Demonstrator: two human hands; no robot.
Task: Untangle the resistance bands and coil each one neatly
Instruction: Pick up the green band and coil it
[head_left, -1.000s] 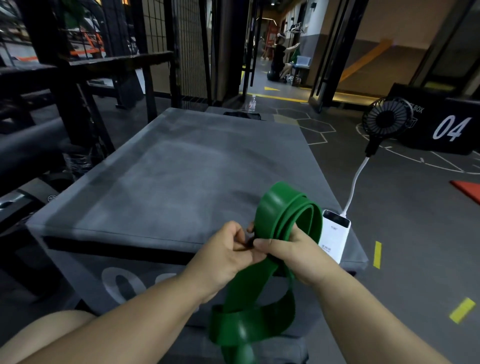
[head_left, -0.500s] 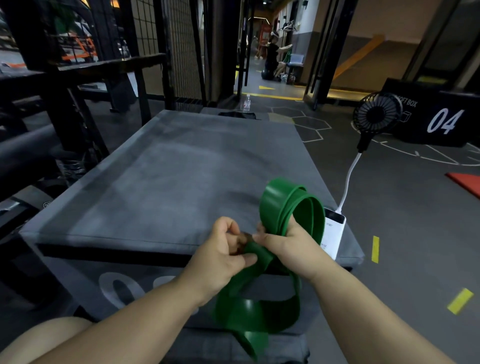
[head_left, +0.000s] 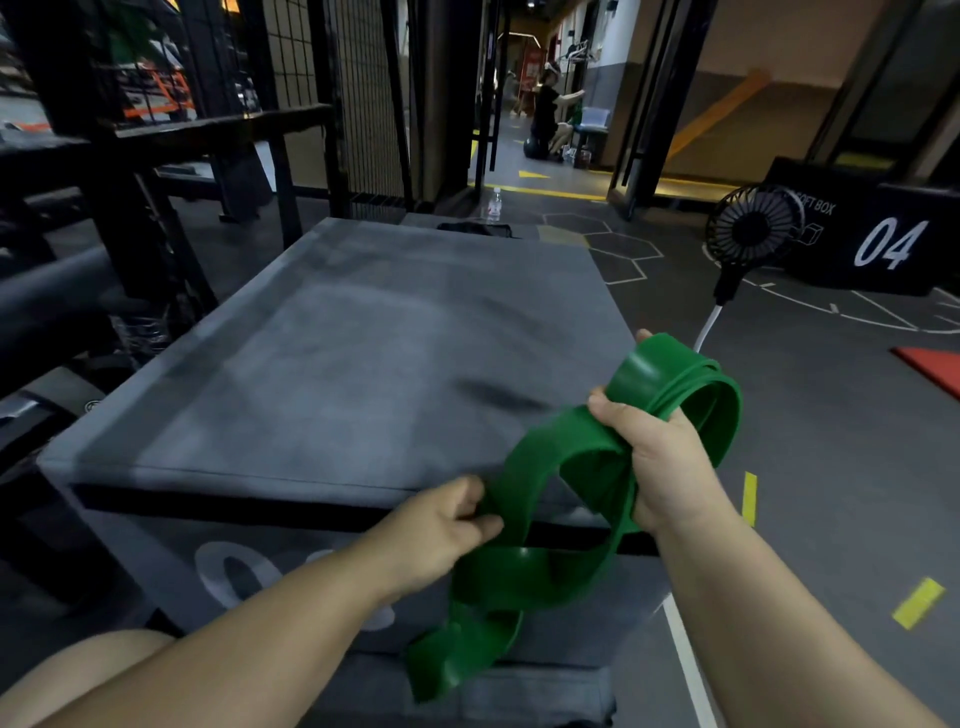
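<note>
Wide green rubber resistance band (head_left: 524, 577) hangs in loose loops in the air at the near right corner of the large grey padded box (head_left: 337, 364). The right hand (head_left: 665, 462) grips its coiled part. The left hand (head_left: 436, 530) pinches a slack strand between thumb and fingers.

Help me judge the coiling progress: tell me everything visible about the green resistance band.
The green band is a wide, flat strip that looks like glossy rubber. Several turns are wound into a coil around the right hand, which grips them. The loose rest sweeps down to the left hand, which pinches one strand, then hangs in twisted loops in front of the grey padded box. Whether it touches the box cannot be told.
</note>
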